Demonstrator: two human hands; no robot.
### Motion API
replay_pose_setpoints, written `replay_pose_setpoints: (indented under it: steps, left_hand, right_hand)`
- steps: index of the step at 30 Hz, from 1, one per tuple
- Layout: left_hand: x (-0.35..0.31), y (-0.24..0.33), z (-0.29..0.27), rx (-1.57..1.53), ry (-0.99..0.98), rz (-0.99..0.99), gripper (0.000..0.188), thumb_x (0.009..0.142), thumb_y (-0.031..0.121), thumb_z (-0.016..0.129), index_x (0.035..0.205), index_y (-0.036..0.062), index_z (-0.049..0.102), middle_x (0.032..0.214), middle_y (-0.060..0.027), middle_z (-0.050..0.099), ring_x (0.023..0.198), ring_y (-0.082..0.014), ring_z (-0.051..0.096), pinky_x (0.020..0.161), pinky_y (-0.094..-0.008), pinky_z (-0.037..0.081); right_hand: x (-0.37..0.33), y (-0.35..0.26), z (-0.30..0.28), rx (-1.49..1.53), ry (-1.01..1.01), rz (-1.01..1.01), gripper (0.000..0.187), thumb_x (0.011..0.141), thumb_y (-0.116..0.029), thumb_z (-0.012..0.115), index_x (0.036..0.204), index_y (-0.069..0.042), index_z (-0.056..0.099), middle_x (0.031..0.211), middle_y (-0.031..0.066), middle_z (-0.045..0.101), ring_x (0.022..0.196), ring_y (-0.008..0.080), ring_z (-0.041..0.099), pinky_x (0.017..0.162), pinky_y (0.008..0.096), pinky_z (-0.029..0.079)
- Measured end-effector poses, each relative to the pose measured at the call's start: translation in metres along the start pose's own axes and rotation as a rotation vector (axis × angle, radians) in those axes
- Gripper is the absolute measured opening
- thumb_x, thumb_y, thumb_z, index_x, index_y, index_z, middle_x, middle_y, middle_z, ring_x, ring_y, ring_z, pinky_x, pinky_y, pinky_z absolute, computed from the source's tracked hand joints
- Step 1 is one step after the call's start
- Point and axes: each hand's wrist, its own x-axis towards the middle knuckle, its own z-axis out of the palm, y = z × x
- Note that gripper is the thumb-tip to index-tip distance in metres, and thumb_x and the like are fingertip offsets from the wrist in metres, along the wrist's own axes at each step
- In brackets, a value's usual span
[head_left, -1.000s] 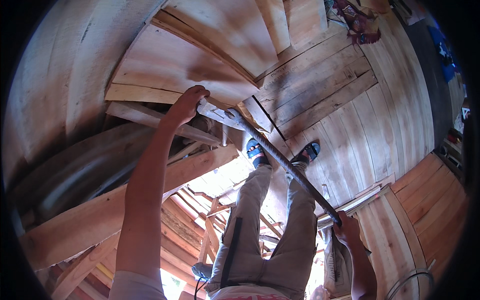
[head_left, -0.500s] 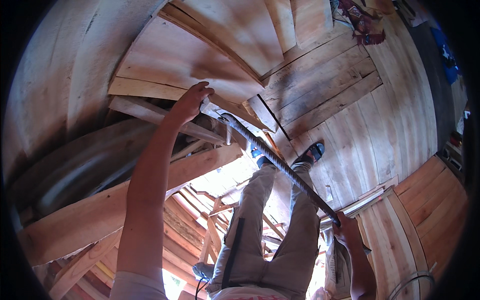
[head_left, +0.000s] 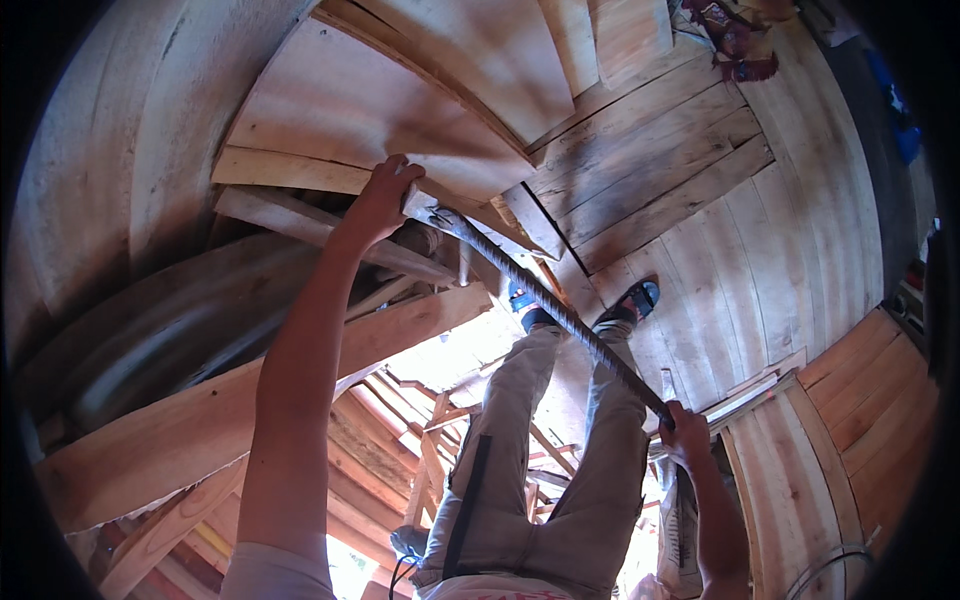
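My right hand [head_left: 687, 438] is closed round the lower end of a long dark pry bar [head_left: 568, 322], which looks made of ribbed steel rod. From there the bar slants up and left to its claw end, which meets a pale wooden board [head_left: 423, 205]. Beside the claw, my left hand [head_left: 387, 198] has its fingers curled over the end of that board, at the edge of a wide wooden panel [head_left: 385, 130]. Whether the claw has caught a nail cannot be made out.
My sandalled feet [head_left: 636, 298] stand on wooden planks [head_left: 700, 290]. A thick beam [head_left: 190, 430] crosses at the left, with bright open gaps and timber framing [head_left: 425, 470] below it. A dark red cloth [head_left: 745, 45] lies at the far right.
My right hand has risen a little and shifted left, bringing the bar's lower end with it. My left hand's fingers have settled lower on the board's end.
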Motion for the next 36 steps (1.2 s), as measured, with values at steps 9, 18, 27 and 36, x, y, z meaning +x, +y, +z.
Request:
replay_pose_setpoints:
  steps: [9, 18, 27, 36]
  left_hand:
    - [-0.003, -0.027, 0.002, -0.050, -0.002, 0.110, 0.056, 0.064, -0.010, 0.066, 0.116, 0.0080, 0.054, 0.124, -0.0147, 0.048, 0.118, -0.0345, 0.047, 0.101, -0.0392, 0.040]
    - [0.000, -0.028, 0.010, -0.149, 0.012, 0.106, 0.051, 0.066, 0.003, 0.075, 0.113, 0.0055, 0.054, 0.119, -0.0148, 0.052, 0.115, -0.0344, 0.049, 0.098, -0.0383, 0.040]
    - [-0.011, -0.010, 0.008, -0.099, 0.031, 0.075, 0.050, 0.069, 0.005, 0.074, 0.114, 0.0036, 0.052, 0.116, -0.0150, 0.052, 0.113, -0.0323, 0.051, 0.098, -0.0371, 0.040]
    - [-0.015, -0.003, 0.010, -0.139, 0.091, 0.078, 0.044, 0.070, -0.004, 0.066, 0.111, 0.0031, 0.052, 0.111, -0.0129, 0.055, 0.106, -0.0308, 0.054, 0.092, -0.0357, 0.042]
  right_hand:
    - [0.036, 0.005, 0.041, 0.085, 0.062, -0.070, 0.032, 0.073, -0.018, 0.069, 0.099, -0.008, 0.052, 0.064, 0.0138, 0.061, 0.062, 0.0356, 0.063, 0.058, 0.0466, 0.050]
    - [0.057, 0.028, 0.057, 0.016, 0.119, -0.085, 0.028, 0.076, -0.020, 0.066, 0.096, -0.009, 0.050, 0.061, 0.0127, 0.060, 0.058, 0.0351, 0.062, 0.056, 0.0469, 0.049]
    - [0.114, 0.055, 0.097, -0.011, 0.125, -0.029, 0.021, 0.076, -0.020, 0.067, 0.085, -0.009, 0.052, 0.062, 0.0141, 0.060, 0.062, 0.0356, 0.063, 0.059, 0.0475, 0.049]
    - [0.177, 0.080, 0.156, 0.208, 0.204, -0.120, 0.017, 0.073, -0.016, 0.066, 0.077, -0.007, 0.053, 0.065, 0.0175, 0.060, 0.065, 0.0387, 0.061, 0.060, 0.0488, 0.047]
